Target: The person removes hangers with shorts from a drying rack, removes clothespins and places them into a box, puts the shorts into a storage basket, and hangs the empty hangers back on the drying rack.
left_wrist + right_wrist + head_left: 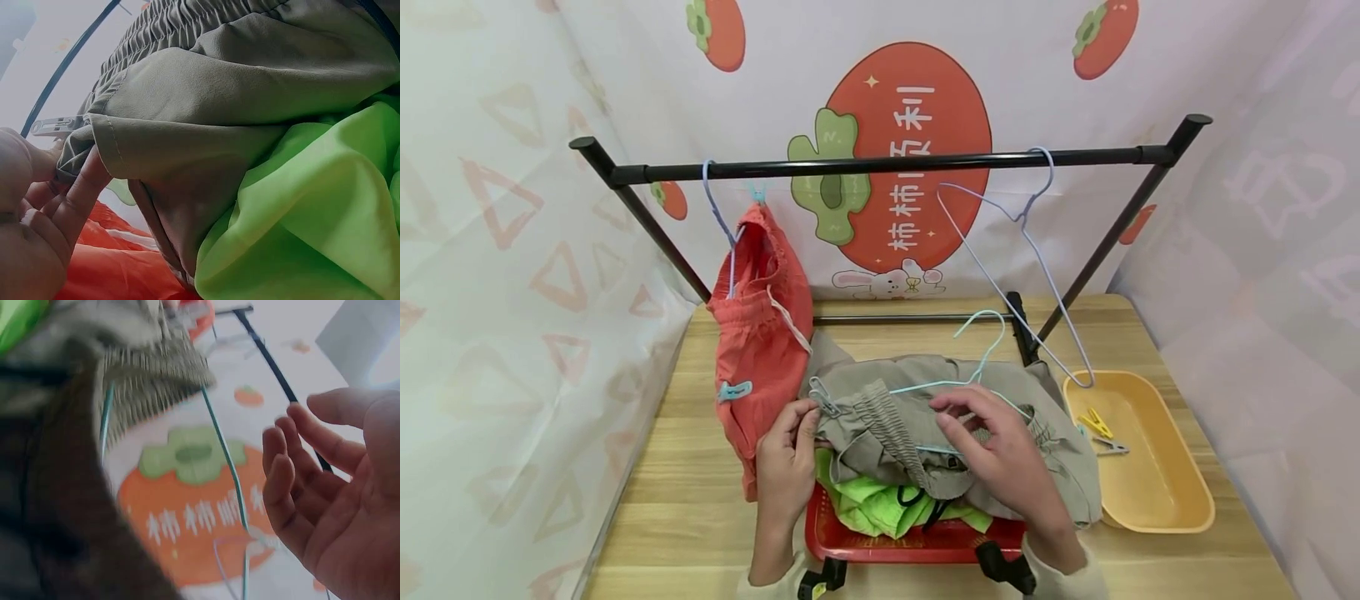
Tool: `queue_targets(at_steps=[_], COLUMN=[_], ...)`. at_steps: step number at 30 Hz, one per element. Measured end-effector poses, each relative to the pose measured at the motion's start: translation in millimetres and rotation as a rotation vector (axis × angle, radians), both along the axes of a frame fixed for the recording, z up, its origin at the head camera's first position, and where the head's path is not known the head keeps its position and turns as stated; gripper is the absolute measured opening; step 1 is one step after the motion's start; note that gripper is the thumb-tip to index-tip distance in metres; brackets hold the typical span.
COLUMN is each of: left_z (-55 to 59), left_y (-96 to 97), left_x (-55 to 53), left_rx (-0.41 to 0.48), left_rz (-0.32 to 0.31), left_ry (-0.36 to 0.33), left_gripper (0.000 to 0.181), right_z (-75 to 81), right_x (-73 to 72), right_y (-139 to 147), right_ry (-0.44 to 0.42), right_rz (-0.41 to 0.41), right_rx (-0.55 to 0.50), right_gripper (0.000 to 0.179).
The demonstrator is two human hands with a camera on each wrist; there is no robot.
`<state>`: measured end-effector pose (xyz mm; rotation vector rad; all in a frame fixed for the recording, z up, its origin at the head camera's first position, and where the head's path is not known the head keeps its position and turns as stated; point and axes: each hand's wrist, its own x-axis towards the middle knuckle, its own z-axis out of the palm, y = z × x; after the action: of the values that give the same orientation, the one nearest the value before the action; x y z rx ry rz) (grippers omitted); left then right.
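Observation:
My left hand [786,458] pinches the edge of a pair of grey trousers [1037,392] by the elastic waistband. A grey clothespin [56,126] sits on the cloth beside those fingers. A mint-green hanger [1002,329] lies through the waistband, with its hook pointing up and part of its frame hidden by the cloth. Over the trousers' right side hovers my right hand [996,446], its fingers loosely bent and holding nothing; the right wrist view shows this palm apart from the cloth. A bright green garment [880,504] bulges out beneath the trousers.
Under the garments stands a red basket [917,546]. Coral shorts [756,358] hang at the left of a black rack rail [895,165]; a bare lavender hanger [1052,275] hangs right. A yellow tray [1157,492] holds a yellow clothespin [1096,423] and a grey one.

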<state>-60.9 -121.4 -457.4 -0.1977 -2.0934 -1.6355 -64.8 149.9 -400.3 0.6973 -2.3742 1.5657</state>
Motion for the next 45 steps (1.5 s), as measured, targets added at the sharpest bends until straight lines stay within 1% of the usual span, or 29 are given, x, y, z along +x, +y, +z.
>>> queue_targets(at_steps=[6, 9, 12, 18, 21, 28, 34, 45], left_z=[-0.4, 0.5, 0.4, -1.2, -0.6, 0.2, -0.2, -1.5], left_y=[-0.2, -1.0, -1.9, -2.3, -2.2, -1.8, -1.9, 0.8], left_x=[2.4, 3.9, 4.1, 3.2, 3.9, 4.4, 5.8, 5.1], left_rx=[-0.050, -0.084, -0.113, -0.126, -0.117, -0.130, -0.150, -0.154], left_rz=[0.015, 0.037, 0.055, 0.040, 0.034, 0.032, 0.043, 0.026], left_ry=[0.020, 0.035, 0.055, 0.070, 0.061, 0.058, 0.063, 0.083], left_gripper=[0.014, 0.014, 0.016, 0.018, 0.017, 0.017, 0.019, 0.025], right_z=[7.7, 12.9, 19.7, 30.5, 30.9, 29.3, 27.1, 22.2], right_x=[-9.1, -16.1, -24.2, -36.4, -40.8, -43.7, -46.2, -49.8], right_y=[-30, -47, -63, -83, -88, -95, -100, -104], right_ry=[0.044, 0.076, 0.109, 0.151, 0.149, 0.116, 0.092, 0.101], right_rz=[0.041, 0.055, 0.066, 0.068, 0.090, 0.099, 0.132, 0.201], right_rx=[-0.025, 0.004, 0.062, 0.232, 0.290, 0.333, 0.379, 0.372], right_gripper=[0.017, 0.016, 0.017, 0.022, 0.024, 0.027, 0.030, 0.030])
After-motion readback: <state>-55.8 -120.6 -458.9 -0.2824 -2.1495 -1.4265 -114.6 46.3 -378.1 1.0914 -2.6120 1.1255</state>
